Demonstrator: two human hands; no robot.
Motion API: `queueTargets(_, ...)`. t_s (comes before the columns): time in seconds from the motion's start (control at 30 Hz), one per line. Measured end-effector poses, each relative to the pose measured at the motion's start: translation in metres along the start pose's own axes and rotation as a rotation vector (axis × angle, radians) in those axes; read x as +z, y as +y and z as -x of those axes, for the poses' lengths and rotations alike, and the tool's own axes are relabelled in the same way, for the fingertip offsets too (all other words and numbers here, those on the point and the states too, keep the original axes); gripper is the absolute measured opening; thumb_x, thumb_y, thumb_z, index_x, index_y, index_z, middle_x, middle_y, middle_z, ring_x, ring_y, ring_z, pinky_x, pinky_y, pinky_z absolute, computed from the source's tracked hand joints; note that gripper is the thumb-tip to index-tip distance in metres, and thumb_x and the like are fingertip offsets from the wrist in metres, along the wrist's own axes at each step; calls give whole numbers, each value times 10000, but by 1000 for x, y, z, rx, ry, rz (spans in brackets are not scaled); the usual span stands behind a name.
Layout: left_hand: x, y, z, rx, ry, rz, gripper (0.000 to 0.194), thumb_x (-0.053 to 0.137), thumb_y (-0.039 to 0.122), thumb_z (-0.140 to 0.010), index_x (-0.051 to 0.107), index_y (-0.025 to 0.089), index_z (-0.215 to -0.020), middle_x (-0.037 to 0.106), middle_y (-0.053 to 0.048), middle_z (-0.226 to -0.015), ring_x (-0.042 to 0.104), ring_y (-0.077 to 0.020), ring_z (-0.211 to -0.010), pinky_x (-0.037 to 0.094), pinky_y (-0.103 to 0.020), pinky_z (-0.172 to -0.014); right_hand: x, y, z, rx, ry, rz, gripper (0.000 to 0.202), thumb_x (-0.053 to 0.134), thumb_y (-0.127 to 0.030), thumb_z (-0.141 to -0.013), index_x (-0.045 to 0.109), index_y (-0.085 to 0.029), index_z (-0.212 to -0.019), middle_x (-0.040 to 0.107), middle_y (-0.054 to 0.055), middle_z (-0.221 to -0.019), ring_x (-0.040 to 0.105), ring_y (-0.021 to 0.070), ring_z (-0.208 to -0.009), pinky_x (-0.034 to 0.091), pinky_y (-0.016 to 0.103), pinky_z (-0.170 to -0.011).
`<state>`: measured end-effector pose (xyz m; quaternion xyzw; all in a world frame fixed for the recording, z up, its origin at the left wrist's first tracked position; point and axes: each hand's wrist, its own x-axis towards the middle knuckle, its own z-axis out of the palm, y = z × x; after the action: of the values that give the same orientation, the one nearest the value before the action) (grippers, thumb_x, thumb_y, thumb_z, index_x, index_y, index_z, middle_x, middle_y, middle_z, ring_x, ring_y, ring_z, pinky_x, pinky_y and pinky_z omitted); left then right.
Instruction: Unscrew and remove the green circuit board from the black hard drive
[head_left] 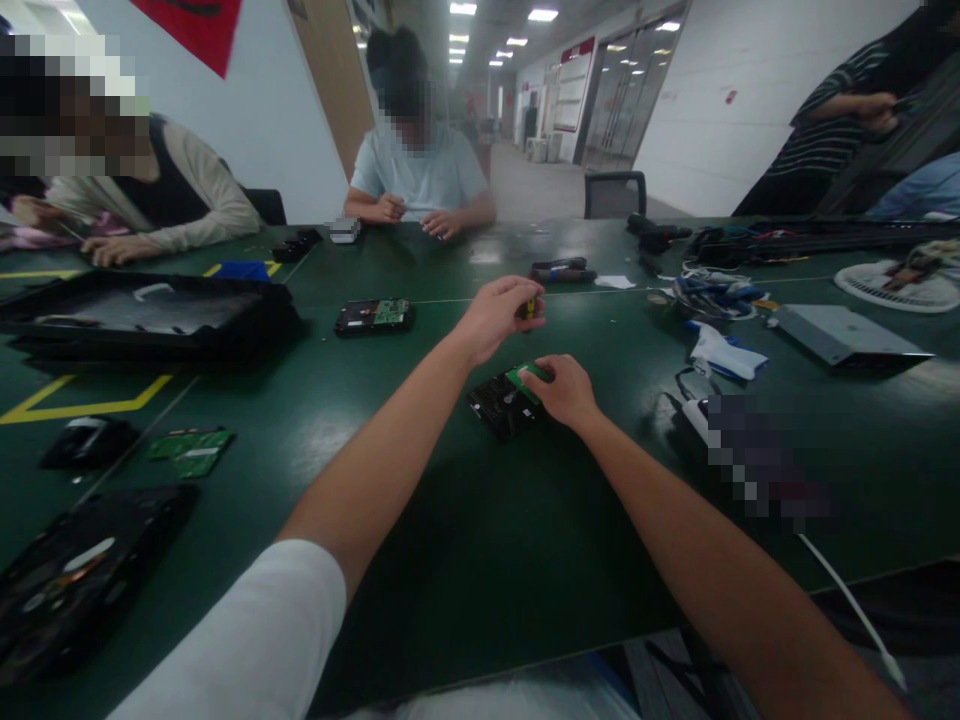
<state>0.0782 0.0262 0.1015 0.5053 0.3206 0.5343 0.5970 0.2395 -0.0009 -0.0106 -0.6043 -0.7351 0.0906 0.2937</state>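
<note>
A black hard drive [495, 408] lies on the green table in front of me, its underside facing up. My right hand [568, 390] has its thumb and fingers closed on the green circuit board [529, 377] at the drive's far right side. I cannot tell whether the board is still joined to the drive. Just above and beyond it, my left hand [501, 312] is raised with its fingers wrapped round a short yellow-and-black screwdriver [529, 308]. The screwdriver's shaft is hidden or too small to make out.
A second hard drive [375, 315] lies further left. Black trays [150, 315], loose green boards [193, 452] and a black casing [82, 570] occupy the left. To the right are a power strip [701, 425], gloves [726, 352], a metal box [847, 335] and cables [716, 293]. Several people are around the table.
</note>
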Motion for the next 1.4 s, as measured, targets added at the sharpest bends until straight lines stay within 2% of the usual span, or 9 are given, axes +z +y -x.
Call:
queueTargets(0.37, -1, -1, 4, 43, -44, -139, 121, 743, 279, -888, 725, 160, -879, 665, -37, -841, 626, -123, -771, 574, -237, -677, -1, -1, 0, 35, -9, -14, 393, 664, -549, -911, 718, -203, -1090, 720, 93, -1062, 652, 242, -978, 485, 362, -853)
queueTargets(0.67, 0, 2, 3, -35, 35, -2, 58, 594, 191, -949, 615, 171, -899, 671, -40, -819, 680, -151, -819, 621, -353, -817, -1, -2, -1, 24, -17, 1, 368, 656, -545, -918, 724, -211, -1058, 721, 90, -1057, 643, 242, -986, 480, 368, -868)
queueTargets(0.97, -4, -4, -1, 57, 50, -196, 138, 696, 288, -911, 706, 175, -832, 625, -34, -800, 589, -125, -727, 550, -228, -619, -2, -2, -1, 32, -21, -8, 393, 652, -558, -913, 723, -208, -1077, 718, 92, -1059, 649, 249, -980, 486, 375, -850)
queueTargets(1.23, -1, 0, 2, -33, 53, -43, 66, 636, 250, -927, 613, 188, -926, 680, -48, -839, 665, -163, -769, 600, -317, -692, -1, -1, 0, 23, -17, 1, 383, 648, -556, -919, 716, -212, -1073, 724, 88, -1062, 657, 243, -976, 482, 365, -845)
queueTargets(1.4, -2, -2, 0, -11, 66, -61, 138, 637, 292, -937, 625, 176, -864, 667, -54, -840, 654, -154, -778, 601, -290, -696, -1, -1, 0, 27, -12, -1, 381, 657, -546, -918, 713, -206, -1079, 725, 86, -1068, 657, 238, -979, 487, 361, -860)
